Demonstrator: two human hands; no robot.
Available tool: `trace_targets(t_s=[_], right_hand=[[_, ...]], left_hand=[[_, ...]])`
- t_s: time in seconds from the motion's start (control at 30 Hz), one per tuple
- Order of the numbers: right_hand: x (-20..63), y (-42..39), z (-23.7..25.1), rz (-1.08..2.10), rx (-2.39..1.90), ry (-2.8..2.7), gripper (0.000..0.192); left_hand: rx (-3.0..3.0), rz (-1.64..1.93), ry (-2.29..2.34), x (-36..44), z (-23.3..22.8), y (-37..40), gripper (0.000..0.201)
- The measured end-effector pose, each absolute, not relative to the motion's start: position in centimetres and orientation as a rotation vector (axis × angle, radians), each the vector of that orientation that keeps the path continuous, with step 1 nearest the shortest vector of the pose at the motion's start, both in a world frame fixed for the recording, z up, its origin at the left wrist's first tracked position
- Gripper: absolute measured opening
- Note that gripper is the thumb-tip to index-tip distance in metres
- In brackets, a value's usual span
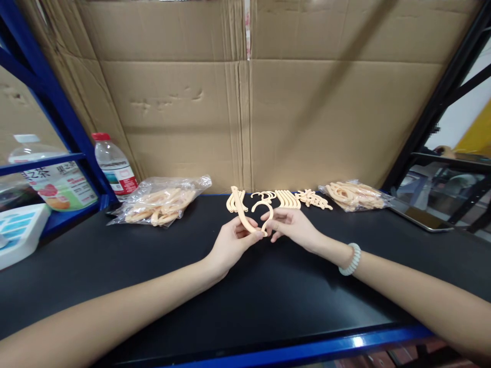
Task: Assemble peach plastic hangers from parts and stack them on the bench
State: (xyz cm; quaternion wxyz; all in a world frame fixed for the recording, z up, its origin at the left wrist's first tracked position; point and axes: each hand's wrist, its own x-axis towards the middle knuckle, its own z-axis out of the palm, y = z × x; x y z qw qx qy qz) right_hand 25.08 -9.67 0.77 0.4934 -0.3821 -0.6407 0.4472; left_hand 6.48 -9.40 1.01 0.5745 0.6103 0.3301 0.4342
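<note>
Left hand (230,243) pinching curved strip (245,221) | right hand (289,227) clamping hook piece (264,210) | both touching above bench (268,291).

Left arm: your bare forearm comes in from the lower left and stretches forward toward the middle.
Left hand (231,243): palm turned inward, fingers curled, thumb and fingertips pinched together at the tip.
Right arm: your forearm enters from the lower right and angles in to meet the other, with a pale bead bracelet (352,259) at the wrist.
Right hand (292,226): fingers bent and pinched, thumb forward, fingertips just beside those of your left hand.
</note>
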Motion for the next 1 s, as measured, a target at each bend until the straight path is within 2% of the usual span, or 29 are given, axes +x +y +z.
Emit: trace_targets(t_s=[0.07, 0.2, 0.27, 0.37, 0.57, 0.7, 0.9, 1.0], right_hand=[[26.6, -8.6, 1.0, 0.812, -0.993, -1.600, 0.025], [29.7, -6.6, 0.8, 0.067, -1.179, -1.915, 0.017], [30.6, -5.9, 0.3, -0.180, -1.233, -2.102, 0.023], [31.0, -5.2, -0.5, -0.384, -1.319, -2.226, 0.035], [31.0, -4.3, -1.2, -0.337, -1.284, -2.219, 0.017], [30.7, -4.6, -0.6, -0.293, -1.252, -2.108, 0.018], [28.6, -7.5, 1.4, -0.035, -1.095, -1.666, 0.018], [27.1, -9.2, 1.9, 0.244, -1.080, -1.525, 0.017]], left_hand=[[1.404, 1.040, 0.797, 6.5, 1.0, -9.4, 0.030], [1.362, 1.041, 0.789, 6.5, 1.1, -9.3, 0.030], [1.341, 1.028, 0.775, 6.5, 1.1, -9.2, 0.030], [1.310, 1.013, 0.759, 6.4, 1.1, -9.0, 0.029], [1.180, 1.013, 0.718, 6.3, 1.4, -8.9, 0.031], [1.133, 1.004, 0.671, 6.3, 1.4, -8.7, 0.032], [1.155, 1.003, 0.636, 6.2, 1.3, -8.7, 0.033], [1.166, 1.007, 0.632, 6.2, 1.3, -8.7, 0.034]])
